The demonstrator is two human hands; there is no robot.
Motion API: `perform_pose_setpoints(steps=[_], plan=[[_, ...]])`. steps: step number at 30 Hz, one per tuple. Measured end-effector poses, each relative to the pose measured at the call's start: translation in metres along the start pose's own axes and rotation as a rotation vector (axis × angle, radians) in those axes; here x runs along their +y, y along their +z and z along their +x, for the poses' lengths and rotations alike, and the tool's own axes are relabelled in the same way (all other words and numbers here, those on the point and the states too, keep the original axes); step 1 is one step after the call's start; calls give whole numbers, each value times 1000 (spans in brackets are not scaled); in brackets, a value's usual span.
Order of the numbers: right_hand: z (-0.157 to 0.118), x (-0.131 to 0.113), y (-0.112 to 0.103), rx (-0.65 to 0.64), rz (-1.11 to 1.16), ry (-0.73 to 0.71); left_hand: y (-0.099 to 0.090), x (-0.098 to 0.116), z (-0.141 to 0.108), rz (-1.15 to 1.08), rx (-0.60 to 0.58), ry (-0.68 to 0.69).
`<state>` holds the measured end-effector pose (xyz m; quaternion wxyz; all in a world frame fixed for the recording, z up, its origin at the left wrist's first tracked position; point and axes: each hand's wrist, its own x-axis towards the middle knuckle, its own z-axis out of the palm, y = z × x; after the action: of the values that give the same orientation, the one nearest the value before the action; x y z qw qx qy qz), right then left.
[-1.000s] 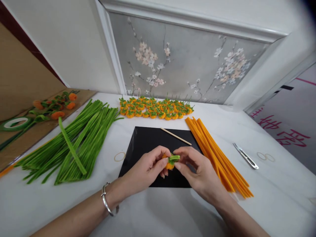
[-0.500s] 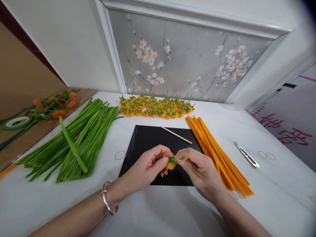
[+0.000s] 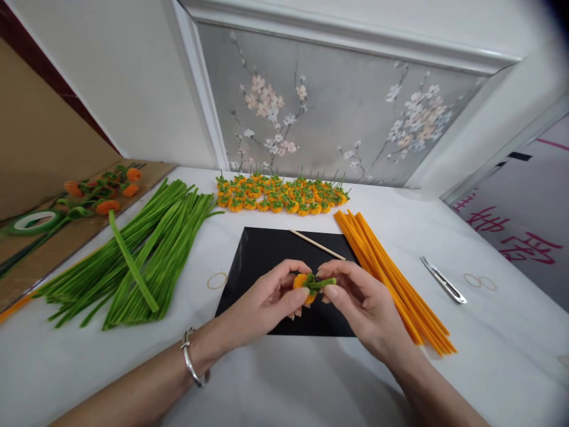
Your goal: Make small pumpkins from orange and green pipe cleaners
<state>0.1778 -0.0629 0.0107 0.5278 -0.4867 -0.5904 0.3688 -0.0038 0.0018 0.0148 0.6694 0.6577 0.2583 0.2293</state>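
Over the black mat (image 3: 262,249), my left hand (image 3: 271,296) pinches a small orange pumpkin (image 3: 300,282) made of fuzzy pipe cleaner. Green pipe cleaner (image 3: 323,283) is wound on its top, and one end of it sticks out to the right. My right hand (image 3: 362,302) has that green end between thumb and fingers, right beside the pumpkin. Part of the pumpkin is hidden by my left fingers. A thin wooden stick (image 3: 317,244) lies on the mat beyond my hands.
Green pipe cleaners (image 3: 146,255) lie in a pile at left, orange ones (image 3: 395,279) at right. Rows of finished pumpkins (image 3: 278,193) stand by the wall. Tweezers (image 3: 443,281) and rubber bands (image 3: 217,280) are on the table. Green tape (image 3: 33,222) sits on cardboard at far left.
My right fingers have shifted and opened a little around the green pipe cleaner. More of its end now shows, pointing right. The pumpkin has turned slightly in my left hand.
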Motion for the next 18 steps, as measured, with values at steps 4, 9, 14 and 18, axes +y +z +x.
perform_pose_setpoints(steps=[4,9,14,18], plan=[[3,2,-7,80,-7,39,-2,-3,0,62,6,-11],[8,5,-4,-9,156,241,-3,1,1,-21,-1,-7],[6,11,5,-25,346,401,-1,-5,3,26,27,-3],[8,14,9,32,357,369,3,-12,6,-15,159,-37]])
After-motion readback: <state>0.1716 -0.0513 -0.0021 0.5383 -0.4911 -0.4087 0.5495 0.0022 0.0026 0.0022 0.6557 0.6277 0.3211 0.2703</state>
